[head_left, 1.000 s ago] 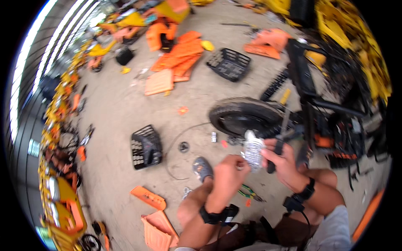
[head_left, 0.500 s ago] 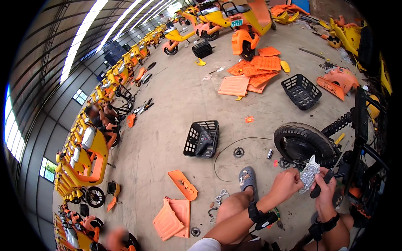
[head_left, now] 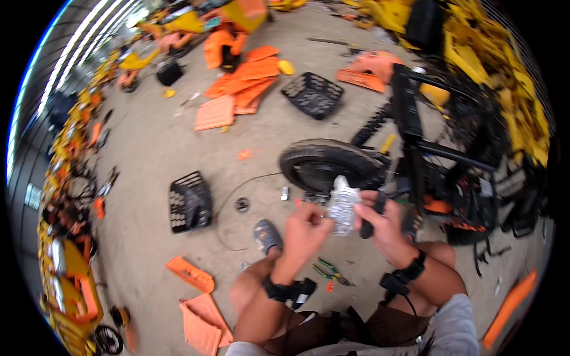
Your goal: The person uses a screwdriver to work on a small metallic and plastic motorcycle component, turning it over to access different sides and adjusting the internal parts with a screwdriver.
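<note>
In front of me is a silvery, ribbed, clear-looking lamp part (head_left: 343, 209) with a pointed top, blurred by motion. My left hand (head_left: 306, 228) is closed, its fingertips pinched at the lamp part's left edge. My right hand (head_left: 386, 222) is closed round the black handle of a tool (head_left: 373, 218) that looks like a screwdriver, a thin shaft rising from it. Its thumb and finger also touch the lamp part's right side. Behind the hands lies a black tyred wheel (head_left: 320, 163), joined to a dark scooter frame (head_left: 409, 118) on the right.
Green-handled pliers (head_left: 331, 272) lie on the floor between my legs. A black basket (head_left: 190, 202) holding a dark tool stands left, another basket (head_left: 313, 95) farther off. Orange panels (head_left: 205, 317) lie near left, more orange panels (head_left: 243, 83) beyond. Yellow scooter parts (head_left: 469, 47) are heaped far right.
The view has swung right, so the floor and scooters appear farther left. Both hands remain at the lamp part, and the black-handled tool is still in my right hand.
</note>
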`<action>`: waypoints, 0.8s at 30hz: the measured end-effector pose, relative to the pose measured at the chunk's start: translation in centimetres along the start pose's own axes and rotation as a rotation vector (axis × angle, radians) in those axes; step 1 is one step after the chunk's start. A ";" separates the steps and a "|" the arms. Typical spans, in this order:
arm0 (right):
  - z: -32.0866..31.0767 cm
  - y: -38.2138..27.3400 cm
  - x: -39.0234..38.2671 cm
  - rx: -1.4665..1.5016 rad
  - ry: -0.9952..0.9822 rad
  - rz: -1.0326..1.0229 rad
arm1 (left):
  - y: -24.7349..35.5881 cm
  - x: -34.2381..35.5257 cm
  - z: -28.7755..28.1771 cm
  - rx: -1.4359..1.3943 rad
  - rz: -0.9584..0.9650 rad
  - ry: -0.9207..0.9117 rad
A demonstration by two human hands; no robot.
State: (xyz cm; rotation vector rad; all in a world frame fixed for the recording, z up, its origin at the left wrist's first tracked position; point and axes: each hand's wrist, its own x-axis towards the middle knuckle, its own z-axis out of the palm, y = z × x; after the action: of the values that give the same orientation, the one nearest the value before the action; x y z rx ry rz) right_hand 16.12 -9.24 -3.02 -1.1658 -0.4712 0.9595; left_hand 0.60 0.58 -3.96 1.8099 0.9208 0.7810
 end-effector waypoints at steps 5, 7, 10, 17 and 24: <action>-1.4 -0.7 0.1 0.072 -0.074 0.045 | 1.2 0.4 -0.9 -0.706 -0.313 -0.106; -1.4 -0.6 -0.1 0.098 -0.086 0.039 | 0.3 0.4 -1.4 -0.730 -0.281 -0.098; -1.3 -0.4 -0.3 0.143 -0.108 0.084 | 0.9 0.4 -1.5 -0.711 -0.304 -0.016; -1.0 0.1 -0.2 0.288 -0.120 0.297 | 2.2 0.8 -0.2 -0.529 -0.120 0.262; -1.2 0.3 0.0 0.314 -0.180 0.353 | 1.1 0.5 -1.2 -0.491 -0.292 -0.138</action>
State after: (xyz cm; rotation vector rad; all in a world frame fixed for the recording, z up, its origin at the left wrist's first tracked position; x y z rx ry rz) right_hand 16.91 -9.84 -3.74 -0.8954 -0.2463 1.3979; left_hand 0.20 1.19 -2.43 1.2517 0.7954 0.6209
